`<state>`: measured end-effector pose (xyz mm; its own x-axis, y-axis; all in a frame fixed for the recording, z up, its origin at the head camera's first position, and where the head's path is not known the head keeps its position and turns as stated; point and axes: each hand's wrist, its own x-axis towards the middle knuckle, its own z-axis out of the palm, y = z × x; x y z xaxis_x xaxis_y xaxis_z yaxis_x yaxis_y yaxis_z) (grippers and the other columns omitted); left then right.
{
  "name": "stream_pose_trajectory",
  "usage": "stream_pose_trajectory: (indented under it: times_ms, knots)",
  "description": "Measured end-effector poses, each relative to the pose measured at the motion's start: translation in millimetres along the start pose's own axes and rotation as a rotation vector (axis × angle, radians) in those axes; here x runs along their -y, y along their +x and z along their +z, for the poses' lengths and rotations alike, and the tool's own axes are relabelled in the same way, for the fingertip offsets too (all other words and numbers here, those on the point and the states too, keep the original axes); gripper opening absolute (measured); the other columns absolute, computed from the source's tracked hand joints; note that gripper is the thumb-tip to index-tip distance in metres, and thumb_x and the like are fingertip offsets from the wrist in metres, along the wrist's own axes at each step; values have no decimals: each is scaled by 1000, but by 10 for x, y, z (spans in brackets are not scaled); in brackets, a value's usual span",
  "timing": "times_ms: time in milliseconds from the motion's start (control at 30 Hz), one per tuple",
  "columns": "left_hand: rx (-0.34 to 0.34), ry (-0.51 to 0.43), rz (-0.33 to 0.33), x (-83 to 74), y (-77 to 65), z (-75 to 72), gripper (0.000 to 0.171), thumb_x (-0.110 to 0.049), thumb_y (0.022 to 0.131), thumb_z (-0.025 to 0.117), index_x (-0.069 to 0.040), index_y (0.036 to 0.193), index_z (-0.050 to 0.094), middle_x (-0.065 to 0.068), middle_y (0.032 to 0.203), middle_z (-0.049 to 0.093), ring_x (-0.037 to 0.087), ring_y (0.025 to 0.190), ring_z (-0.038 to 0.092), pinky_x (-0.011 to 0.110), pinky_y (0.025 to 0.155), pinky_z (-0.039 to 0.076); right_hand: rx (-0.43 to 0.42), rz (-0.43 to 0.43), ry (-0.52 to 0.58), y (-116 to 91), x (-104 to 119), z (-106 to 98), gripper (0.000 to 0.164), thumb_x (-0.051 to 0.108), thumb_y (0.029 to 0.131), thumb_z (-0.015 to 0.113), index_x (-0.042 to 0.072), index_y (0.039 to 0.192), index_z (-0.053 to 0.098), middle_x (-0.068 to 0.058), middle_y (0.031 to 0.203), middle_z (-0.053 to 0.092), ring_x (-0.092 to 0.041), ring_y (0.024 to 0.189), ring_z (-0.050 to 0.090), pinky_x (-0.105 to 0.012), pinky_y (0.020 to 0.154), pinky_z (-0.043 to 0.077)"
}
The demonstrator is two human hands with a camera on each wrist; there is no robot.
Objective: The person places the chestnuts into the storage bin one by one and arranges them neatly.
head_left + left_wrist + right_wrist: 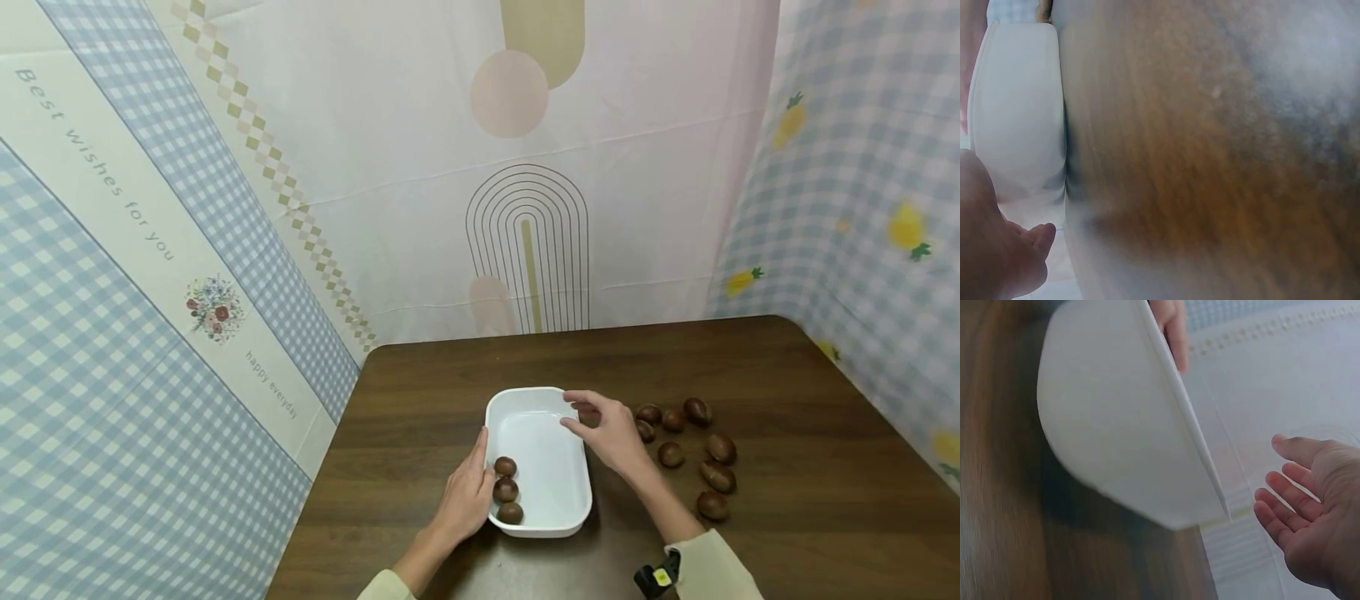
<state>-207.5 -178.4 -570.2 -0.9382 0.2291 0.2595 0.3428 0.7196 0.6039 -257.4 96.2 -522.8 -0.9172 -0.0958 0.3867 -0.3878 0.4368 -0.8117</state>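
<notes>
A white rectangular baking dish (547, 467) stands on the table, with three glossy brown chestnuts (506, 490) lined up along its left inner side. My left hand (467, 492) holds the dish by its left wall, thumb at the rim and fingers along the outside. Over the far right part of the dish hovers my right hand (609, 429), thumb and fingers spread apart with nothing between them. The right wrist view shows this hand (1316, 506) beside the dish rim, palm visible. In the left wrist view, the left hand (997, 231) lies against the dish wall (1019, 106).
Several more chestnuts (718, 477) lie loose on the dark wooden table (420, 392), to the right of the dish and close to my right forearm. Patterned cloth (420, 208) hangs behind the table's back edge and along both sides.
</notes>
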Motion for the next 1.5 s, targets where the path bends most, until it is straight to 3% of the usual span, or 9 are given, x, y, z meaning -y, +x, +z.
stream_pose_trajectory:
  times_ms: [200,333,633,867,967,1200,1400,1500]
  knots:
    - [2,0,-3,11,9,3,65,-7,106,48,0,167,28,20,165,42,34,146,49,54,116,43,-56,5,-39,-107,-223,-380,40,12,92,84,2,129,73,-15,123,76,-36,108,73,-50,89,60]
    - [2,0,-9,8,11,-1,64,-6,106,48,1,166,28,19,166,41,35,146,48,55,116,42,-77,5,-86,-233,-352,-589,41,15,94,83,3,131,72,-15,124,76,-37,109,73,-44,88,60]
    - [-1,-3,-19,6,26,5,64,-7,106,48,0,167,28,19,165,42,35,146,48,54,116,42,-111,63,-185,-496,-581,-933,39,18,96,81,6,132,73,-17,121,75,-36,103,72,-13,80,51]
    - [-5,-2,-11,-11,36,33,64,-5,105,47,1,166,29,20,164,43,36,145,49,55,114,43,-153,67,-274,-688,-717,-1117,36,12,91,85,7,125,76,-14,114,79,-38,101,73,-14,78,49]
    - [-7,-3,-8,-17,34,41,64,-5,105,47,2,166,29,20,164,44,36,144,50,55,114,44,-166,68,-293,-788,-776,-1176,35,9,89,86,7,123,77,-13,108,80,-32,94,75,-12,76,50]
    - [-10,3,0,-18,37,48,64,-4,106,47,1,166,28,20,163,44,36,143,51,55,113,45,-187,82,-293,-956,-937,-1280,34,4,86,87,7,119,78,-11,102,79,1,84,67,-9,71,47]
    - [-8,4,-12,-23,32,45,64,-5,106,47,1,166,28,19,164,44,36,144,51,55,114,44,-184,128,-336,-1063,-1031,-1357,34,10,85,90,8,118,79,-12,107,80,6,91,64,-4,75,42]
    - [-8,4,-15,-25,31,48,64,-5,106,47,1,166,29,18,164,43,35,144,50,55,114,43,-178,137,-369,-1104,-1056,-1391,35,12,84,91,8,117,79,-15,109,79,2,92,65,-5,74,40]
